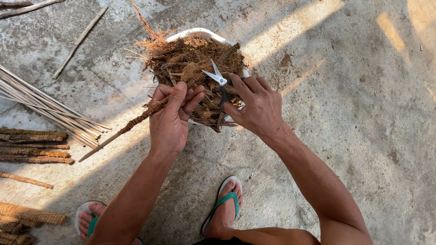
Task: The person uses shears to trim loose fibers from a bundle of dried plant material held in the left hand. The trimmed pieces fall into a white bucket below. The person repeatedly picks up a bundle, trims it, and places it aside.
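My left hand (172,115) grips a thin stick wrapped in brown fibre (141,119), which slants down to the left from my fingers. My right hand (254,106) holds a pair of scissors (219,81) with black handles, the blades spread and pointing up-left toward the wrapped stick's upper end. Both hands hover over a white basin (206,34) heaped with brown coconut-like fibre (193,56). The stick's upper tip is hidden among the fibre.
A bundle of bare thin sticks (41,106) lies on the concrete floor at the left. Below it lie several finished fibre-wrapped sticks (34,145). Loose sticks (79,41) lie at the top left. My feet in green-strapped sandals (225,202) are at the bottom.
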